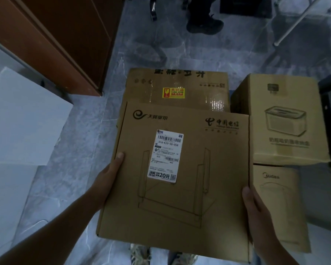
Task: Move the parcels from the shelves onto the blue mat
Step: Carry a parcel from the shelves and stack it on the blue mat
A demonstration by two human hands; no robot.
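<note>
Clasps flat box (208, 178) by opposite side edges, left hand (107, 180) and right hand (256, 213) each with thumb on top; level between both, overlapping taped box (176, 87) straight ahead below.

Flat carton (180, 188), centre: matt brown cardboard, smooth face. White paper label (167, 155) on it shows a slight sheen.
Taped carton (141, 92), 12 o'clock: cardboard under glossy, wrinkled clear tape (214, 104); yellow sticker (173, 92) is glossy.
Upper carton (287, 119) and lower carton (279, 207), 3 o'clock: matt pale cardboard.
Floor (88, 121): polished marbled tile, reflective.
Cabinet (55, 35), 10 o'clock: smooth reddish wood-look panel.
Block (21, 119), 9 o'clock: matt white, material unclear.
</note>
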